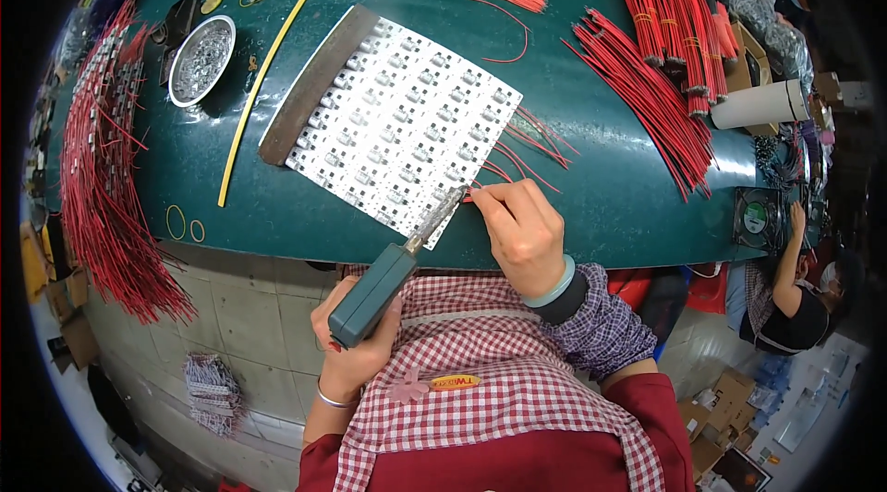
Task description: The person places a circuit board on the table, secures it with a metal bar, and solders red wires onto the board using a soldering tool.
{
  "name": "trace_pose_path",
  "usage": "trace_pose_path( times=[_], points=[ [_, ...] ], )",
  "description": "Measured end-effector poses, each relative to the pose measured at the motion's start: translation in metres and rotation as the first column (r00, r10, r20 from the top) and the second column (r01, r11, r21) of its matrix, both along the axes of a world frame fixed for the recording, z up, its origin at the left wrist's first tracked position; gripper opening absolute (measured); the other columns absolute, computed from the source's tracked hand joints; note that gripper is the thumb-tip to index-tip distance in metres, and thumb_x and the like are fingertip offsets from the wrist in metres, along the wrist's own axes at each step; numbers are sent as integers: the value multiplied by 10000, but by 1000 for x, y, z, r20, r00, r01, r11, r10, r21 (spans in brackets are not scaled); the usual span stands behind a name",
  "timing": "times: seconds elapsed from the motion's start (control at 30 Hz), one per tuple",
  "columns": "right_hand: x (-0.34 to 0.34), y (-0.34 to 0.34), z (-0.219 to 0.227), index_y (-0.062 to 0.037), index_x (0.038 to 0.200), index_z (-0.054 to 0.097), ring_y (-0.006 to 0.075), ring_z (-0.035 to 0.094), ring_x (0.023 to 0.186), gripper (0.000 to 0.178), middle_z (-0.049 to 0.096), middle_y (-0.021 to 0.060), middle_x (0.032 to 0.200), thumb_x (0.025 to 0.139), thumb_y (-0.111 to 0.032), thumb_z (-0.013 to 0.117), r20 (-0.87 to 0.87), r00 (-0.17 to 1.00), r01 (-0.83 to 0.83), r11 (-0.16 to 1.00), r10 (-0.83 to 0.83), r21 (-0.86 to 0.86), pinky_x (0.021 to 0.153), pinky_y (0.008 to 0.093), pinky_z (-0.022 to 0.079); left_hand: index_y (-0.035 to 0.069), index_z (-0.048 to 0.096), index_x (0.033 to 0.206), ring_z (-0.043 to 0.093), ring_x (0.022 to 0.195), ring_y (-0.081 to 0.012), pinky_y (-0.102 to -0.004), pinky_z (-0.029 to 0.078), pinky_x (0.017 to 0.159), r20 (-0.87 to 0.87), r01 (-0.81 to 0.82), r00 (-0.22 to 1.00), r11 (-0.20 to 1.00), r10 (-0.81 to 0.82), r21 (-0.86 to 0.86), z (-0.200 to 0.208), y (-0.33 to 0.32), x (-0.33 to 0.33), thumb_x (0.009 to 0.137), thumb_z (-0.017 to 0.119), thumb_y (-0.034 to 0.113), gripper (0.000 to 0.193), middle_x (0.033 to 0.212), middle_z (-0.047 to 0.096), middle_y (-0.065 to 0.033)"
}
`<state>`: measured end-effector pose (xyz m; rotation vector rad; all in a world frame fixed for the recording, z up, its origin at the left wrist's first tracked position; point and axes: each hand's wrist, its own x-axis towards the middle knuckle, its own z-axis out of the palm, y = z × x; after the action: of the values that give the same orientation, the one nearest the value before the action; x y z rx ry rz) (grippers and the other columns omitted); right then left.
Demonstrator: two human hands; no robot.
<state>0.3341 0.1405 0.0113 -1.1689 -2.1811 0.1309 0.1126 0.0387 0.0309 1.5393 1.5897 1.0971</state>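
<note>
My left hand [356,353] is wrapped round the green body of a soldering gun [374,293]. Its metal tip reaches the lower right edge of a white circuit board panel [393,104] covered in rows of small parts. Right by that tip, my right hand [525,229] pinches a thin red wire against the panel's edge; the wire's end is partly hidden by my fingers. Farther up the same edge, several red wires [531,159] stick out to the right. A dark flat bar [314,85] lies along the panel's left side.
Bundled red wires [670,12] and a loose heap [647,104] lie at right, beside a white cylinder [758,106]. A small bowl [203,62], a yellow strip [268,90] and a hanging mass of wired boards [111,178] are at left. Another person [799,298] sits at far right.
</note>
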Motion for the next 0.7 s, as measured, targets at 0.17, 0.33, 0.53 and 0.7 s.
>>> trace_pose_path(
  times=[0.17,0.33,0.53,0.7],
  points=[
    [0,0,2,27,967,686,243,605,771,286,628,90,881,683,15,667,10,1000,-5,1000,5,0,609,328,520,-60,682,895,647,641,-204,-296,511,594,119,-119,984,985,134,-125,-3,-16,-2,730,747,-20,181,801,664,-128],
    [-1,0,2,25,966,684,243,612,780,284,632,92,886,682,17,674,13,1000,-7,1000,7,9,618,330,522,-69,694,941,696,714,-217,-299,544,661,105,-161,979,977,176,-139,-1,-17,-4,734,756,-7,225,856,696,-147],
    [-2,-5,5,31,964,683,250,620,780,299,640,97,860,665,46,688,-71,997,12,999,-8,51,629,334,526,-70,703,966,708,737,-223,-301,552,678,102,-142,982,978,158,-151,5,-18,-5,728,767,0,256,875,706,-155],
    [-7,-11,2,34,968,687,254,614,770,303,647,100,844,667,62,688,-108,994,-23,1000,24,9,627,339,525,-79,699,969,711,761,-240,-308,553,693,93,-138,984,984,148,-114,-1,-22,-7,731,757,-22,251,898,708,-166]
  ],
)
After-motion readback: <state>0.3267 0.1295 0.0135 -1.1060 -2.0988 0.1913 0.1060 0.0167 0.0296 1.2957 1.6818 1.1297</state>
